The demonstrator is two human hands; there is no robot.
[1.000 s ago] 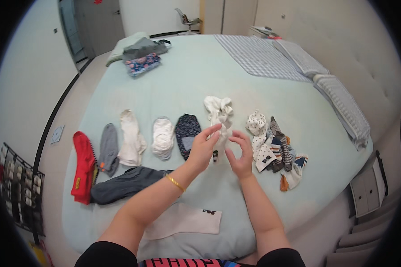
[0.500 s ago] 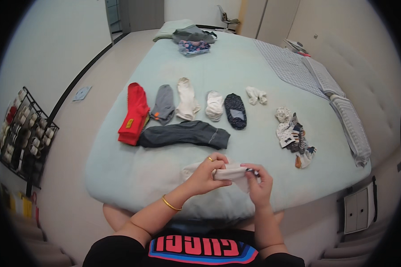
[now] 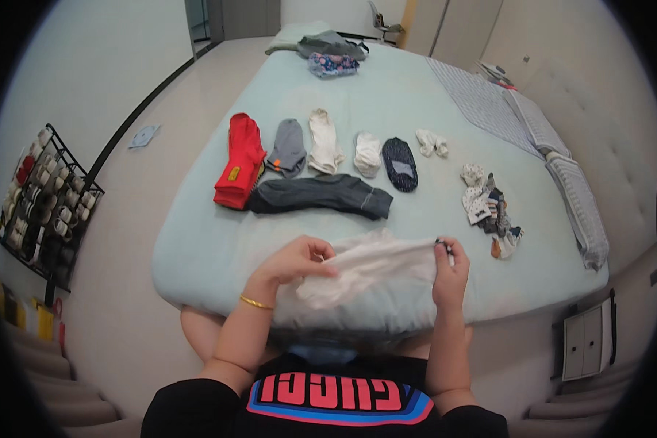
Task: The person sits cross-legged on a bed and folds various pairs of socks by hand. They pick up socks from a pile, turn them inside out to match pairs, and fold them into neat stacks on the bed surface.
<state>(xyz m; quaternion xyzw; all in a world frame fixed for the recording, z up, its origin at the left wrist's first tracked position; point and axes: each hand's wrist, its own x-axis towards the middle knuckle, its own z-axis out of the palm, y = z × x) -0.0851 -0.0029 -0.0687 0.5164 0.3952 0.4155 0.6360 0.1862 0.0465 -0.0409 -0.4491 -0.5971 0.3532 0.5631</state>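
Observation:
A white sock [image 3: 376, 261] is stretched out over the near edge of the bed, blurred by motion. My left hand [image 3: 293, 261] pinches its left part between thumb and fingers. At its dark-trimmed right end, my right hand [image 3: 451, 277] grips the fabric with closed fingers. Just beyond lies a long dark grey sock [image 3: 321, 197]. Behind that, from left to right, are red socks [image 3: 239, 160], a grey sock [image 3: 287, 148], white socks [image 3: 324, 142], short white socks [image 3: 367, 155], a dark speckled low sock [image 3: 399, 164] and small white socks [image 3: 432, 143].
Small patterned socks [image 3: 489, 208] lie heaped on the bed [image 3: 387, 80] at the right. Folded clothes [image 3: 333, 55] rest at the far end. Pillows [image 3: 578, 212] line the headboard. A shoe rack [image 3: 47, 204] stands at the left wall, a white cabinet [image 3: 588, 343] at the right.
My hands have moved apart, pulling the bunched white sock out to its length. The left hand went left and slightly up, the right hand right and up. The view has tilted a little.

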